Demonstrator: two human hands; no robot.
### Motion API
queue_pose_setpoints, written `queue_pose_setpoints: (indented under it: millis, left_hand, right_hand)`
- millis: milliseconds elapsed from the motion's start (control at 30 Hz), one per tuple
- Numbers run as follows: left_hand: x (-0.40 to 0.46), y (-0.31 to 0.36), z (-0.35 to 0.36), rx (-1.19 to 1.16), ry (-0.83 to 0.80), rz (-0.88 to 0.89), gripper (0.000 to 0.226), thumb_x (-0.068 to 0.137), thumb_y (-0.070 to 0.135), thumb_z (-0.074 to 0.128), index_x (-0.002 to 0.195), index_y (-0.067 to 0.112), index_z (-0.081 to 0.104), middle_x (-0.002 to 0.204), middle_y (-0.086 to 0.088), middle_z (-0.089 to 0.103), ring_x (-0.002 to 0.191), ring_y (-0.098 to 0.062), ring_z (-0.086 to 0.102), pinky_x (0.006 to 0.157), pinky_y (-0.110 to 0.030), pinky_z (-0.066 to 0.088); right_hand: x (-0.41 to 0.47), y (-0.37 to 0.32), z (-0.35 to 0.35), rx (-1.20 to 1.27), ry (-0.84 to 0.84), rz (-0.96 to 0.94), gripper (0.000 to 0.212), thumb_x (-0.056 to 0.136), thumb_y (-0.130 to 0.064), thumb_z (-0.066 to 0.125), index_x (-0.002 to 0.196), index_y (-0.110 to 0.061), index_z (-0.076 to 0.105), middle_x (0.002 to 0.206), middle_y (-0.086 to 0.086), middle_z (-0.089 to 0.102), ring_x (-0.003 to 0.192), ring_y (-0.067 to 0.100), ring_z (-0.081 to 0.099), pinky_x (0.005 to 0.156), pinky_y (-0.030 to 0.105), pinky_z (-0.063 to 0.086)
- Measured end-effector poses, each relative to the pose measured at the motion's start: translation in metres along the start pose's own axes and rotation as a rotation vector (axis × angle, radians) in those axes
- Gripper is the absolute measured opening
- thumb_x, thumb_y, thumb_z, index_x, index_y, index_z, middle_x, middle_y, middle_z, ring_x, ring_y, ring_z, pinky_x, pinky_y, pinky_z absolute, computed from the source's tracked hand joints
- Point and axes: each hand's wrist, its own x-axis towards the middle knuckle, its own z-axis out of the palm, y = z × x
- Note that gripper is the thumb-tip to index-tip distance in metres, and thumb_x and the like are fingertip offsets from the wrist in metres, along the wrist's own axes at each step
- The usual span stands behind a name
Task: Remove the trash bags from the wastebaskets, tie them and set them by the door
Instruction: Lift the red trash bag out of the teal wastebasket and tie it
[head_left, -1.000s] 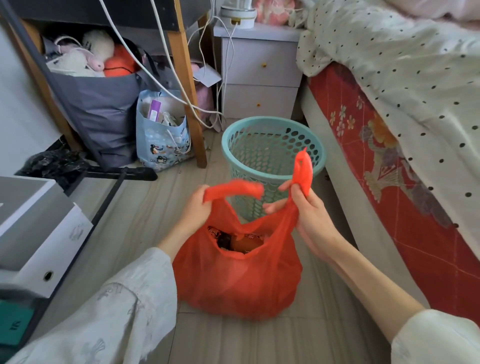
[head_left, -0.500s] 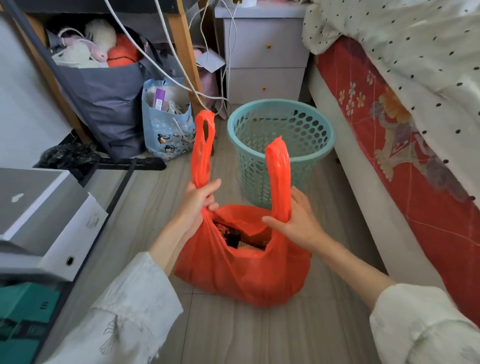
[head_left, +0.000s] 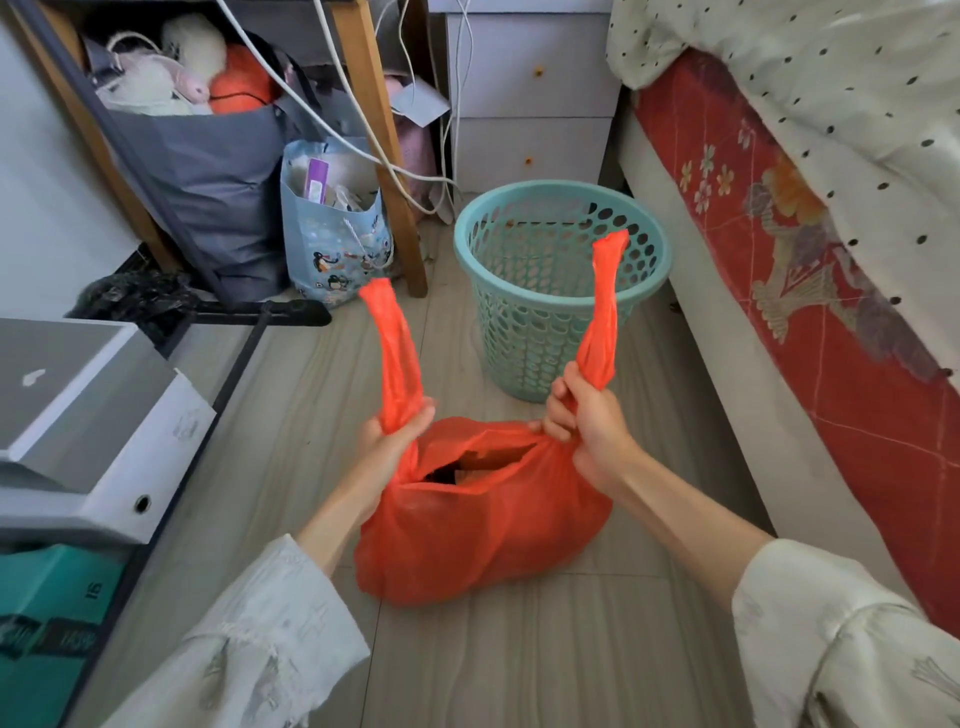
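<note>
Below curled fingers (head_left: 563, 410) sat the crumpled red-orange plastic trash bag (head_left: 483, 525), its 2 handles gripped by the left hand (head_left: 387, 441) and right hand (head_left: 592, 421), short of the teal perforated plastic wastebasket (head_left: 558, 283).

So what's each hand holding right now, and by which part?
Left hand and right hand each grip one handle loop of the red bag near its base.

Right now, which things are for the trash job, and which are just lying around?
For the job:
red trash bag
teal wastebasket
left hand and right hand, each gripping a bag handle

Just lying about:
grey bag of soft toys
penguin gift bag
white drawers
</note>
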Motion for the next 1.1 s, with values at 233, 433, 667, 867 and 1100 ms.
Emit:
queue_pose_setpoints:
  millis: [233, 433, 667, 867, 1100]
  left_hand:
    - [0.006, 0.028, 0.005, -0.315, 0.163, 0.1, 0.039, 0.096, 0.044, 0.027, 0.068, 0.02, 0.039, 0.028, 0.008, 0.03, 0.024, -0.007, 0.032, 0.038, -0.016, 0.042]
    - [0.005, 0.035, 0.019, -0.394, 0.025, 0.016, 0.025, 0.089, 0.004, 0.033, 0.074, 0.022, 0.041, 0.042, 0.011, 0.03, 0.028, -0.001, 0.021, 0.034, -0.011, 0.017]
    - [0.001, 0.011, 0.024, 0.117, 0.065, 0.058, 0.027, 0.087, -0.006, 0.035, 0.082, 0.018, 0.046, 0.062, 0.0, 0.038, 0.041, -0.001, 0.04, 0.046, -0.015, 0.034]
    - [-0.006, 0.015, 0.017, -0.105, -0.059, -0.015, 0.03, 0.099, 0.02, 0.032, 0.073, 0.014, 0.047, 0.039, 0.006, 0.047, 0.039, -0.008, 0.054, 0.06, -0.026, 0.051]
    - [-0.014, 0.026, 0.033, -0.007, -0.19, -0.063, 0.033, 0.099, 0.028, 0.03, 0.068, 0.018, 0.036, 0.031, 0.008, 0.025, 0.025, 0.001, 0.018, 0.031, -0.006, 0.015]
  right_hand:
    - [-0.002, 0.002, -0.01, -0.495, 0.115, -0.155, 0.026, 0.093, -0.019, 0.051, 0.069, -0.021, 0.039, 0.045, -0.005, 0.034, 0.023, 0.002, 0.029, 0.038, 0.023, 0.033]
    - [-0.007, 0.006, -0.01, -0.827, -0.001, -0.125, 0.017, 0.088, -0.026, 0.056, 0.08, -0.026, 0.042, 0.063, -0.009, 0.039, 0.048, 0.003, 0.037, 0.045, 0.016, 0.026]
    - [-0.005, 0.01, 0.0, -0.834, 0.02, -0.027, 0.032, 0.095, -0.01, 0.032, 0.066, -0.017, 0.045, 0.055, 0.001, 0.039, 0.043, 0.011, 0.034, 0.042, 0.022, 0.027]
    - [0.0, 0.009, 0.003, -0.527, 0.057, 0.023, 0.034, 0.096, -0.007, 0.03, 0.065, -0.012, 0.043, 0.049, 0.005, 0.037, 0.034, 0.01, 0.039, 0.041, 0.022, 0.032]
    - [-0.005, 0.007, -0.007, -0.721, 0.007, 0.198, 0.019, 0.086, -0.017, 0.046, 0.069, -0.021, 0.038, 0.057, -0.001, 0.027, 0.026, 0.002, 0.023, 0.035, 0.017, 0.022]
